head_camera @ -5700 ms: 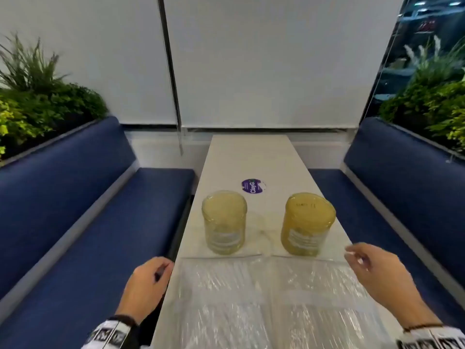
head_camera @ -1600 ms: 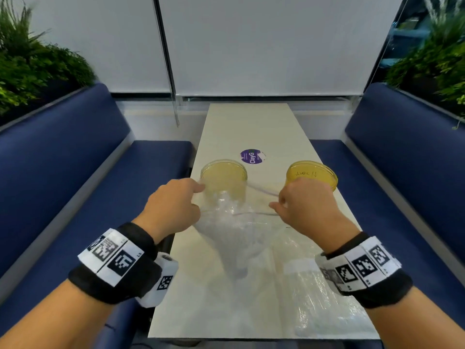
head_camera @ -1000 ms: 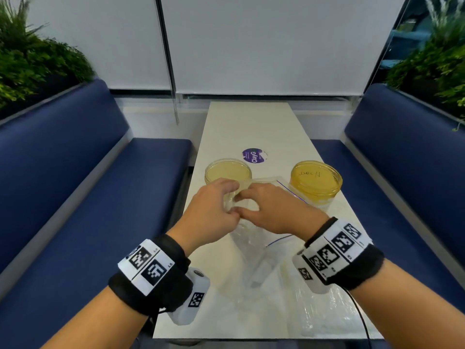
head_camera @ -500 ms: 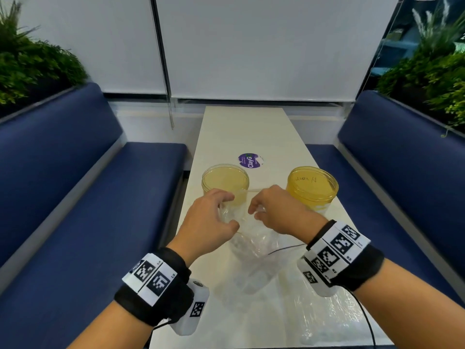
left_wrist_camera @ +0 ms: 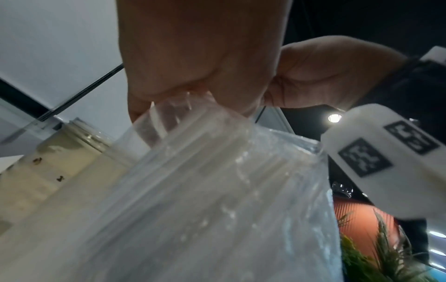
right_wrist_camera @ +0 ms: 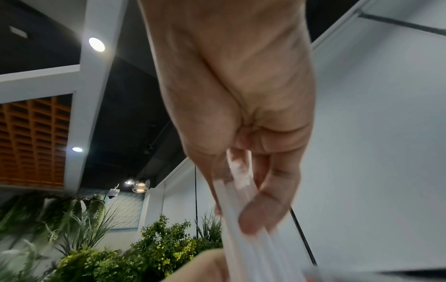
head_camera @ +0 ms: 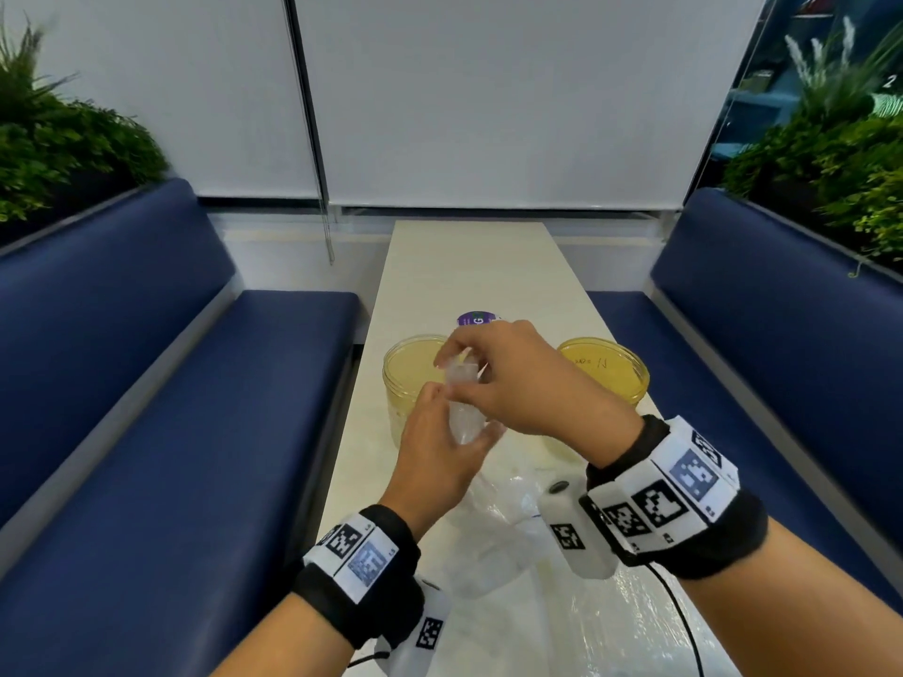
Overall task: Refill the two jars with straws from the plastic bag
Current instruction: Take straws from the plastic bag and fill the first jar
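Note:
Two wide glass jars stand on the table, the left jar [head_camera: 408,371] pale yellow inside and the right jar [head_camera: 608,371] amber. My left hand [head_camera: 440,400] grips the gathered neck of the clear plastic bag [head_camera: 493,535], which is lifted off the table in front of the left jar. My right hand [head_camera: 457,366] pinches a bundle of clear-white straws [right_wrist_camera: 241,192] sticking out of the bag's mouth. In the left wrist view the bag [left_wrist_camera: 217,200] fills the frame, with straws lined up inside and the left jar [left_wrist_camera: 60,162] beside it.
The narrow white table [head_camera: 469,266] runs away from me between two blue benches [head_camera: 185,432]. A purple round sticker [head_camera: 476,319] lies behind the jars. Plants [head_camera: 830,153] stand behind both benches. A second sheet of clear plastic [head_camera: 635,618] covers the near table end.
Both hands came together at the bag's mouth and lifted it. My left hand slid down round the bag's neck while my right hand rose with straw ends pinched.

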